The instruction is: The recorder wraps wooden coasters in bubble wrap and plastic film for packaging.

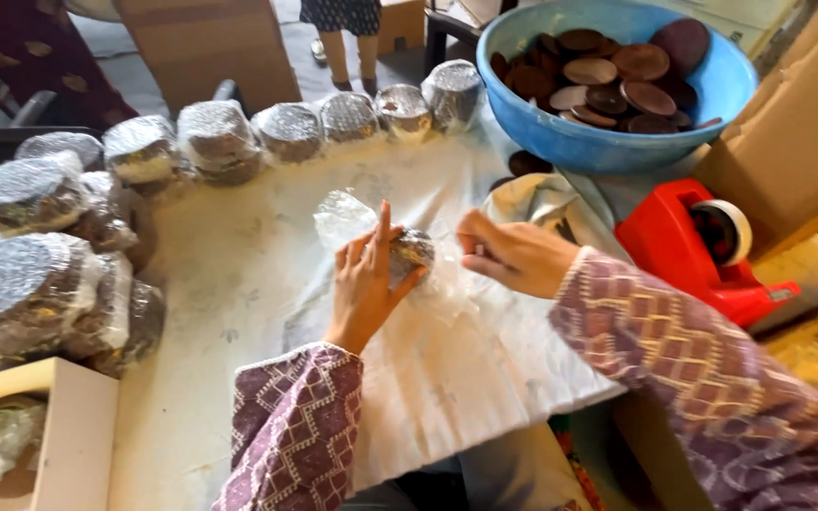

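My left hand (366,279) holds a small stack of dark brown discs (413,252) partly rolled in clear bubble wrap (343,218), pressing it on the white table sheet (239,274). My right hand (513,254) sits just to the right of the stack, its fingers pinched on the loose edge of the wrap. Both sleeves are purple with a white pattern.
A blue basin (608,142) full of brown discs stands at the back right. A red tape dispenser (702,251) is right of my hands. Several wrapped bundles (215,137) line the back and left. A cardboard box (68,435) sits front left. Someone's legs stand behind.
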